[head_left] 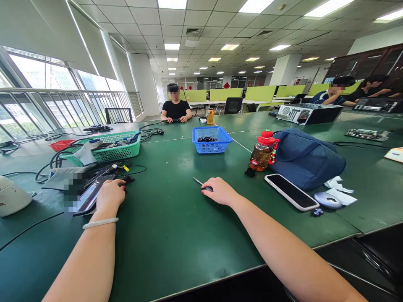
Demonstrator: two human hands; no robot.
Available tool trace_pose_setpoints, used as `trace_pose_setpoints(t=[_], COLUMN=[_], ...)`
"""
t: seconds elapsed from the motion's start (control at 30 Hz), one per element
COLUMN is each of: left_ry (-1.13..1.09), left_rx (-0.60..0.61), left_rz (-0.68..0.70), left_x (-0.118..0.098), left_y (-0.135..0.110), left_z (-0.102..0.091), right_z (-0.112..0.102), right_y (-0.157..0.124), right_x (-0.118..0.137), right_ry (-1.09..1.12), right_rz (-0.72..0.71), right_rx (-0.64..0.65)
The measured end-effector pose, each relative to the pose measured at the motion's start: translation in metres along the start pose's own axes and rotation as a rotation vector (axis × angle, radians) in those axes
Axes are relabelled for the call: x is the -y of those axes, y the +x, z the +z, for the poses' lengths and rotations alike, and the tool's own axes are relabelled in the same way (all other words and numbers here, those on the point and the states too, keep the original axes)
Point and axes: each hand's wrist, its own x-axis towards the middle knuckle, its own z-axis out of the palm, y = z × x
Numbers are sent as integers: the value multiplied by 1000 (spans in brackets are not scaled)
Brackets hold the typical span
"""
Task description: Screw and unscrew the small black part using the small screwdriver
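Observation:
My right hand (218, 189) is closed around a dark-handled screwdriver (198, 181), its thin metal shaft pointing left and away from me just above the green table (176, 235). My left hand (110, 193), with a pale bangle on the wrist, lies over the right end of a dark flat device (91, 195). Its fingers curl down by a small black piece (127, 179), and what they grip is hidden. Black cables and a grey glove (64, 176) lie just beyond that device; part of this spot is blurred.
A green basket (126, 153) with gloves and cables stands at left, beside a red tray (63, 145). Ahead is a blue basket (212, 147). To the right are a bottle (262, 153), a blue bag (308, 159) and a phone (291, 192). A person (176, 110) sits opposite.

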Motion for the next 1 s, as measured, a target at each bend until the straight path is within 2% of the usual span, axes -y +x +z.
trace_pose_setpoints(t=[0.23,0.67,1.0], left_ry=[23,16,16], left_rx=[33,81,47], left_rz=[33,-26,12], left_x=[0,-4,-4], left_y=[1,3,1], left_z=[1,-5,-8], right_z=[1,-1,-1], right_y=[0,-1,-1], right_x=[0,1,1], right_ry=[20,33,29], right_rz=[4,13,12], right_rx=[-4,-4,1])
